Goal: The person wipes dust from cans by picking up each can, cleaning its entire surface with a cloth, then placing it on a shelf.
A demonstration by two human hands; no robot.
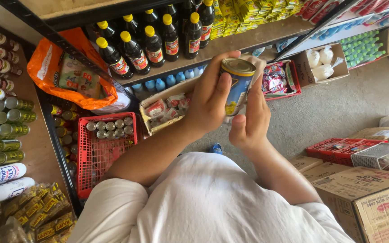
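I hold a tin can (237, 85) with a blue and yellow label and a gold lid up in front of me with both hands. My left hand (209, 100) wraps its left side, thumb lying on the label. My right hand (250, 118) supports its right side from below. A pale cloth (256, 62) shows just behind the can, against my right fingers. Below my left forearm a red plastic basket (96, 167) on the floor holds several small cans (110, 128).
Dark bottles with yellow caps (153, 42) line a shelf ahead. An orange bag (52, 67) and rows of cans (6, 130) fill the left shelf. A cardboard tray of packets (163, 110), cardboard boxes (365, 198) and a red crate (334, 150) stand on the concrete floor.
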